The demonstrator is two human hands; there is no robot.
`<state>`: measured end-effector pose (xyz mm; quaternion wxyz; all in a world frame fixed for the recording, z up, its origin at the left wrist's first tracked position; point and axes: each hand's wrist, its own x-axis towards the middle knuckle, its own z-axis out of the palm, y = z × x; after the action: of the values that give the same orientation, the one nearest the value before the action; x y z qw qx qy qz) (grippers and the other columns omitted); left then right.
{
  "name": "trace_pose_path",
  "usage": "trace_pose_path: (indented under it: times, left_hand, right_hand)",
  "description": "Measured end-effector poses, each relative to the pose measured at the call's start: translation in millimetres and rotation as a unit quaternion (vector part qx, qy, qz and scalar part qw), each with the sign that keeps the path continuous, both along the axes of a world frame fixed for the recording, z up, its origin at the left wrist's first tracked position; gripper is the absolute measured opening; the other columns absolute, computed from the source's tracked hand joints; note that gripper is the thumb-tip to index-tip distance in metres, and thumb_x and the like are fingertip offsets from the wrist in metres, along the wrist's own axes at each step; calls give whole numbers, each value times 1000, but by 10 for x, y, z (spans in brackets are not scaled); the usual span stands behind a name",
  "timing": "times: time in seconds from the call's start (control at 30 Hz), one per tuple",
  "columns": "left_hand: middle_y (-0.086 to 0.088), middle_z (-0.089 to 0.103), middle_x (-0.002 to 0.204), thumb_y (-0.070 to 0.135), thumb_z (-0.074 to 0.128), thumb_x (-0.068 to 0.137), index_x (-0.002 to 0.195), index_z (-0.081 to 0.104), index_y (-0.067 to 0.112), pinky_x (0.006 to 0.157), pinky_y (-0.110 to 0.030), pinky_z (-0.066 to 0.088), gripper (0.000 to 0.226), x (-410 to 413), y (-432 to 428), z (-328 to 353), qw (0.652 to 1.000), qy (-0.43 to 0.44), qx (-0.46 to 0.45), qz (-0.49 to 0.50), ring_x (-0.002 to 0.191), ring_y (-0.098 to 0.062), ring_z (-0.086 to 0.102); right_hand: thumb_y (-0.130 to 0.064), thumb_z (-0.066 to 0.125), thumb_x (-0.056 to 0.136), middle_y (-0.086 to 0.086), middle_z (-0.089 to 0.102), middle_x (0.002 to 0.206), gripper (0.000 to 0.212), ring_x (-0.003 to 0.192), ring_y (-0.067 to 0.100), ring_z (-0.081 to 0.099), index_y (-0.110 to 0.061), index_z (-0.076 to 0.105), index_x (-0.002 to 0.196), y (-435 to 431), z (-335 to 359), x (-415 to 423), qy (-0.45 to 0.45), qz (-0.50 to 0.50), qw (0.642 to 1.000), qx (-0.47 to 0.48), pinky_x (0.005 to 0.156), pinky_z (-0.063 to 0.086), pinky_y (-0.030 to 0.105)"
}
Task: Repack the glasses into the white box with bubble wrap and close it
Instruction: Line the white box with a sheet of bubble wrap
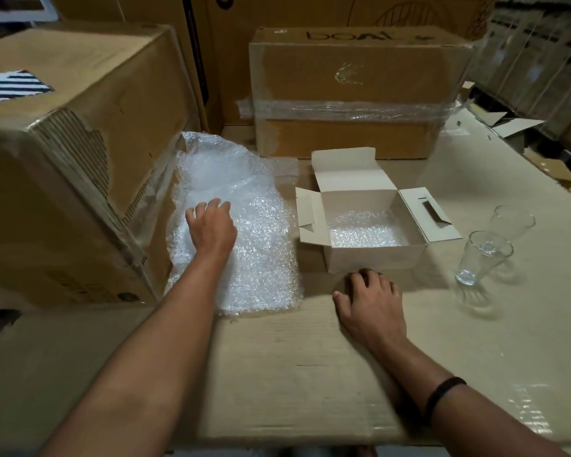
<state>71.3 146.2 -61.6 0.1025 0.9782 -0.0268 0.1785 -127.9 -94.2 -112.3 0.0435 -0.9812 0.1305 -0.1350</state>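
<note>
Left grip (211, 225) lay spread on bubble wrap (261, 255) left of white box (373, 258), likely fetching sheet; right grip (370, 301) rested loosely curled, empty, before box; glasses (483, 255) stood right.

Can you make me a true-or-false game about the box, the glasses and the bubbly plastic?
1. The white box is open. True.
2. Both glasses are inside the box. False: the near glass and the far glass stand outside it, to its right.
3. The left hand rests on the big bubble wrap sheet. True.
4. The bottom of the box is bare. False: a bubble wrap lining lies in it.
5. The right hand holds a glass. False: it rests on the cardboard surface in front of the box.
</note>
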Motion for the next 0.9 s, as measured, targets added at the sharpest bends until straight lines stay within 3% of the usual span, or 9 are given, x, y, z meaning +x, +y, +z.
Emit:
trace_pose_path:
  times: [0.2,0.27,0.33,0.43,0.57,0.63,0.73,0.8,0.9]
  left_hand:
    - [-1,65,96,1,57,89,133,53,15,76,-29,48,47,-263,-19,217,947,-83,-297,-90,85,-17,60]
    - [1,64,96,8,58,90,134,53,15,75,-20,46,45,-428,-15,255,918,-38,-383,-100,86,-13,60]
    - [0,68,100,14,66,89,117,66,12,83,-22,47,29,-571,60,245,898,13,-421,-128,96,-17,64]
    - [13,64,97,18,72,84,87,70,26,86,-32,47,9,-807,235,221,891,34,-412,-188,101,-18,59]
    - [19,63,110,-4,69,82,79,69,40,87,-10,43,45,-1243,377,90,898,84,-351,-251,105,5,57]
    - [17,68,104,1,69,80,83,74,42,88,-11,46,41,-1471,300,-52,897,113,-326,-275,99,6,61]
    - [15,71,104,24,65,76,102,73,33,84,-22,50,28,-1781,70,-268,903,118,-254,-325,95,-3,65]
    - [11,71,108,29,69,77,102,75,27,78,-27,52,26,-1919,-81,-347,902,113,-207,-362,94,-9,66]
    - [7,71,110,57,62,82,107,74,25,81,-28,53,42,-2050,-191,-288,894,85,-192,-395,97,-11,64]
  right_hand:
    - [-55,42,80,8,60,104,46,96,30,55,-18,62,98,-3,9,20,-9,-7,1000,-1,86,41,44]
    - [-55,42,80,7,59,103,46,96,29,55,-19,62,98,-3,10,24,-1,-9,1000,0,85,41,44]
    - [-55,43,81,7,59,104,46,98,29,54,-19,63,100,-2,19,24,7,-12,1000,14,88,40,44]
    - [-50,55,82,5,60,101,38,98,28,55,-17,64,99,-38,28,22,-13,-4,997,75,89,40,43]
    - [-28,70,85,-1,65,89,21,84,20,60,-15,65,100,-81,100,-43,-89,44,956,277,78,49,34]
    - [-28,65,92,0,67,82,13,68,15,63,-16,65,96,-11,201,-69,-103,31,886,450,66,53,33]
    - [-49,61,85,11,67,84,35,56,23,60,-17,59,101,86,385,0,-60,10,734,676,51,50,34]
    - [-48,71,79,9,69,85,38,58,22,60,-20,58,102,92,501,77,-8,13,735,678,48,49,32]
    - [-7,75,81,10,70,89,22,72,23,67,-20,63,94,39,615,148,7,37,783,622,64,57,37]
